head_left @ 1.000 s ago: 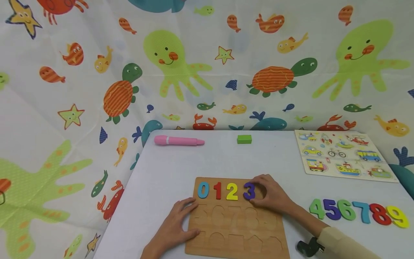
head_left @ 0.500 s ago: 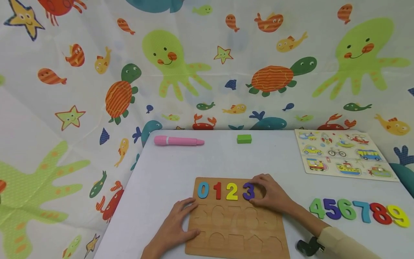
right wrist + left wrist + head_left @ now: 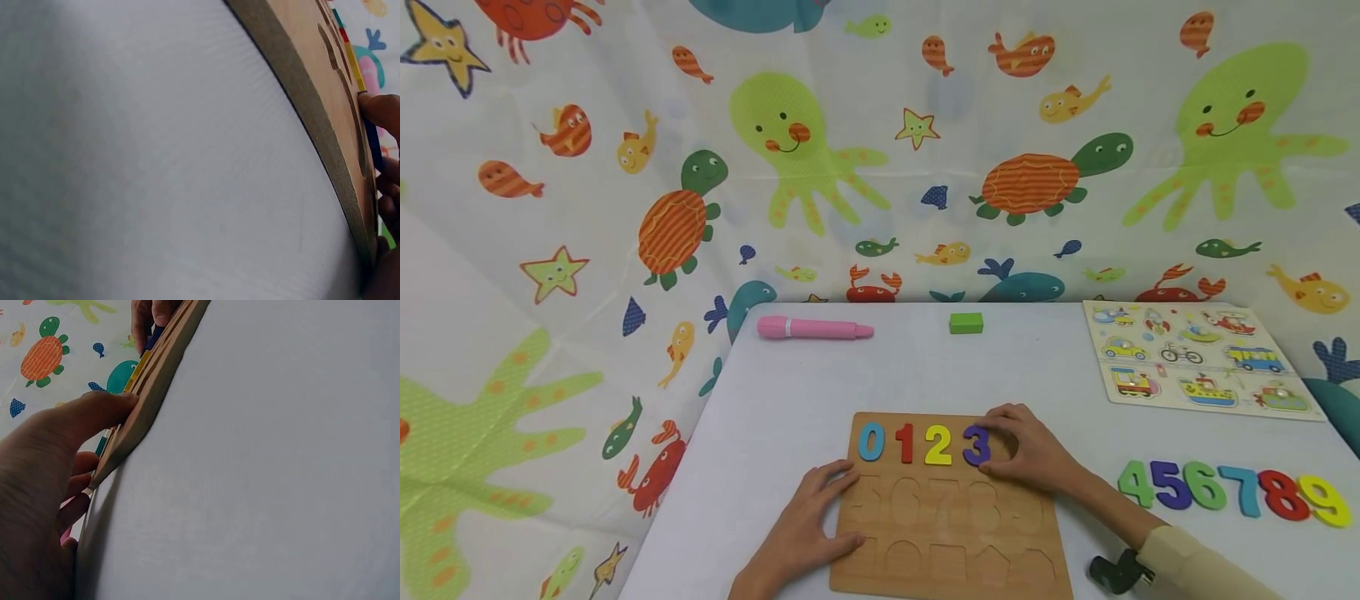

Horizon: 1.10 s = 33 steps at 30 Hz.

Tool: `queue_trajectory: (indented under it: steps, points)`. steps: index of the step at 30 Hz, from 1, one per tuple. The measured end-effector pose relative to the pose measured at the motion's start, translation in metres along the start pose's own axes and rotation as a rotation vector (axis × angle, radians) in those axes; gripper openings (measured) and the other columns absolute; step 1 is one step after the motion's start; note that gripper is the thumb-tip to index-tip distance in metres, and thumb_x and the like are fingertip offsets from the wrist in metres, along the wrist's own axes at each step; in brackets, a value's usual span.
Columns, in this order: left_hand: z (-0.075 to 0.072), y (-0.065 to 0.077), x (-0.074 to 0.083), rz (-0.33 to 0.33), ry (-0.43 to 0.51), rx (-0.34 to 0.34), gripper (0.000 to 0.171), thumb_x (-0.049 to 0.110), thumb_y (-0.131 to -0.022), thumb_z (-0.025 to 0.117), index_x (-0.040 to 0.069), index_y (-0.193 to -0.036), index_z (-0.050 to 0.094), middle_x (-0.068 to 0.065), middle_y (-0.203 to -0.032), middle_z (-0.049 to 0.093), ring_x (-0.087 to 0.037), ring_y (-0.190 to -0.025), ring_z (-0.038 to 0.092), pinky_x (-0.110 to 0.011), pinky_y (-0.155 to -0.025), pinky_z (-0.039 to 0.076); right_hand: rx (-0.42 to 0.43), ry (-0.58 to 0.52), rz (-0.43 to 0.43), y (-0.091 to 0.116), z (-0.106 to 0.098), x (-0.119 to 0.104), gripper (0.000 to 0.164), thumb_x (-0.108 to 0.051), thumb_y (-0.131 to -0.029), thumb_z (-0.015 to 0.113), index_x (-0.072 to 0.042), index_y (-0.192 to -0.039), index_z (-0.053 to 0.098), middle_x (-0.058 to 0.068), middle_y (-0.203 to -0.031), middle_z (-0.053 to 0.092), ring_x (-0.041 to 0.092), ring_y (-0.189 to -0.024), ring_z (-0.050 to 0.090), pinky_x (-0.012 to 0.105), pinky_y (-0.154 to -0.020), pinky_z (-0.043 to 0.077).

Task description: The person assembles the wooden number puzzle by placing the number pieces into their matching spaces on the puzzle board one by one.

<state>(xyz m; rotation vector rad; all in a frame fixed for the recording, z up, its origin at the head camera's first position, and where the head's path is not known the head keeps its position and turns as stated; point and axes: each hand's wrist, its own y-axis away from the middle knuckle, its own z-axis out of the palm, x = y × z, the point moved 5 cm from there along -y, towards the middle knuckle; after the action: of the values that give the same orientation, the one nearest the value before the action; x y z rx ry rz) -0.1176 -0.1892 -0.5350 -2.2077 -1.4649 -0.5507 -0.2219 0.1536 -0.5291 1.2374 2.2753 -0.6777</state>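
— Sea-creature cloth (image 3: 955,158) hangs behind the white table (image 3: 805,375). What's being pinched?
— The purple 3 (image 3: 981,445), in the top row of the wooden board (image 3: 842,575), right of the yellow 2 (image 3: 942,445). The right hand (image 3: 1028,450) grips its edges, probably because so thin a piece offers little else; whether it's fully seated, I can't tell.
— And the left hand (image 3: 801,517)?
— Relaxed, fingers and thumb against the board's left edge, I'd guess to steady it.
— Why do the numbers 4 to 9 (image 3: 1193,483) lie off to the right?
— Handy for the right hand, presumably. The pink pen (image 3: 820,328), green block (image 3: 966,323) and vehicle puzzle (image 3: 1213,354) sit farther back, likely to leave working room.
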Motion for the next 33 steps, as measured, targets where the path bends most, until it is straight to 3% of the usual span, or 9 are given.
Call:
queue_trajectory:
  steps: [20,27,33]
  points:
    - [0.0,0.0,0.0,-0.001,0.003,0.004,0.08,0.053,-0.074,0.082,0.016,-0.14,0.057,0.007,-0.151,0.039,-0.016,-0.139,0.033,-0.043,-0.111,0.036,-0.003,-0.031,0.006,0.001,-0.005,0.004,0.061,-0.047,-0.072,0.087,-0.023,-0.124,0.068,-0.007,-0.123,0.055,0.019,-0.118,0.049,0.051,-0.1,0.046]
    - [0.001,0.001,0.001,-0.011,0.0,0.0,0.079,0.052,-0.073,0.082,0.017,-0.14,0.057,0.007,-0.15,0.039,-0.018,-0.139,0.033,-0.044,-0.111,0.035,0.046,-0.039,-0.027,0.015,-0.047,0.015,0.064,-0.038,-0.073,0.089,-0.013,-0.127,0.066,0.0,-0.128,0.057,0.026,-0.122,0.05,0.056,-0.097,0.047]
    - [0.0,0.0,0.001,0.015,-0.011,0.017,0.079,0.054,-0.074,0.081,0.015,-0.139,0.058,0.005,-0.15,0.04,-0.019,-0.138,0.034,-0.045,-0.11,0.037,0.006,0.022,0.099,0.051,-0.088,0.046,0.072,-0.042,-0.072,0.088,-0.014,-0.132,0.06,0.009,-0.134,0.053,0.035,-0.125,0.044,0.066,-0.095,0.041]
